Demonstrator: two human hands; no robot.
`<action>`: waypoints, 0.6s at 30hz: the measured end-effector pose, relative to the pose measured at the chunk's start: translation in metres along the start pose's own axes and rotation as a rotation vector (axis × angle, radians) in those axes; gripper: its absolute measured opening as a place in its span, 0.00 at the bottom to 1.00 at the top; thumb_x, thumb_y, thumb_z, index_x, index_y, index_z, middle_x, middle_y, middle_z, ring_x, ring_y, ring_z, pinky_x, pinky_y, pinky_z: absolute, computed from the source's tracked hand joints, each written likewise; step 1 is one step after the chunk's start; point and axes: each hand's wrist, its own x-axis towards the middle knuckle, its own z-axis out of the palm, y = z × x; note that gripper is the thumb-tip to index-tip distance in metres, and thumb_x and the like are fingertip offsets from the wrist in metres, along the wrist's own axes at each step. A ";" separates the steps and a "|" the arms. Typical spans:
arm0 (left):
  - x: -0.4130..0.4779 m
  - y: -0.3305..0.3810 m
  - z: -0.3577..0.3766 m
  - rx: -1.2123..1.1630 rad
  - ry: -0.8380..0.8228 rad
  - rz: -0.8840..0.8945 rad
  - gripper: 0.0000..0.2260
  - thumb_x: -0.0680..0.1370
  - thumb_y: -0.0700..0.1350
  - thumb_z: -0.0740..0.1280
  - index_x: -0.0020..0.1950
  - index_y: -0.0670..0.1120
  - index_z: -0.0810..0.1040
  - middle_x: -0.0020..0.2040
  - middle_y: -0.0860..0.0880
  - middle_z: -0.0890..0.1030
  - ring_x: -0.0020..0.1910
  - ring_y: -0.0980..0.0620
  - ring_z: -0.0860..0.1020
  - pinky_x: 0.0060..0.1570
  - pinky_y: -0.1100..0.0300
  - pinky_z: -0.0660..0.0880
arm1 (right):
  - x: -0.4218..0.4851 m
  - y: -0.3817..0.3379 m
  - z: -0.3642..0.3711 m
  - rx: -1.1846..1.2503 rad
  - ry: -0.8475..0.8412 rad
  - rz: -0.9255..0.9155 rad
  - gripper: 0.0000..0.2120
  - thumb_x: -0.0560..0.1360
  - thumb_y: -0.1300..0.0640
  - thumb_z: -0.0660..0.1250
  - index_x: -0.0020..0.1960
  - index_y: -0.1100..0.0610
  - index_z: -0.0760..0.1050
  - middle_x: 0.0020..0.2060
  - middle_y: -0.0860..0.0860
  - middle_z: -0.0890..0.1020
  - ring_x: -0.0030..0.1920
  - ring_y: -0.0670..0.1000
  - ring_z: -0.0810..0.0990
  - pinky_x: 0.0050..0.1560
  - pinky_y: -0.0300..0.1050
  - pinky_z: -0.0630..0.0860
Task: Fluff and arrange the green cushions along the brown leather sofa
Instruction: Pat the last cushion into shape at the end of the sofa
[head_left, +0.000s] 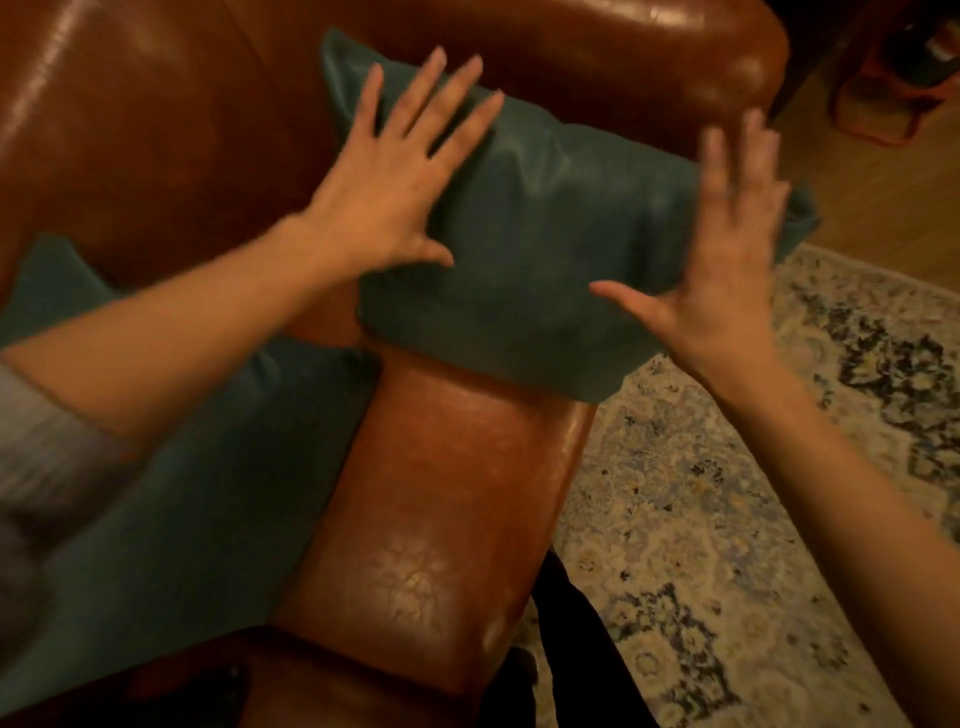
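green cushion (545, 249) lying across the sofa arm (441, 493), between the fingers. left hand (384, 192) spread flat on its end; right hand (727, 244) straight-fingered, blurred, holding nothing. press inward evenly from both ends, without tipping it off.

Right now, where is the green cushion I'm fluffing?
Head view, centre: the green cushion rests on the brown leather sofa arm, left hand flat on it, right hand at its right edge.

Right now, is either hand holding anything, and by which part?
Nothing gripped. Left hand flat, fingers spread, on the green cushion at its left end; right hand, open, is by the right end, contact unclear.
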 end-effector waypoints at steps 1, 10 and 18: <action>0.010 -0.010 0.000 -0.001 -0.042 -0.010 0.62 0.58 0.64 0.78 0.80 0.50 0.43 0.81 0.43 0.49 0.80 0.40 0.49 0.73 0.33 0.49 | 0.012 -0.004 0.009 -0.062 -0.062 -0.085 0.59 0.65 0.30 0.71 0.80 0.61 0.48 0.78 0.67 0.48 0.79 0.67 0.46 0.76 0.62 0.42; 0.065 -0.053 0.005 0.057 -0.079 -0.007 0.59 0.56 0.65 0.78 0.79 0.49 0.52 0.77 0.42 0.61 0.76 0.40 0.60 0.72 0.37 0.57 | 0.089 0.018 0.044 -0.212 -0.192 -0.183 0.63 0.60 0.21 0.64 0.80 0.57 0.46 0.75 0.62 0.61 0.77 0.63 0.57 0.78 0.64 0.44; 0.065 -0.051 0.006 0.057 -0.040 -0.037 0.53 0.59 0.66 0.76 0.76 0.49 0.56 0.71 0.40 0.67 0.72 0.40 0.65 0.70 0.38 0.58 | 0.096 0.023 0.040 -0.184 -0.189 -0.241 0.60 0.62 0.25 0.68 0.80 0.58 0.50 0.67 0.65 0.67 0.71 0.65 0.64 0.78 0.63 0.46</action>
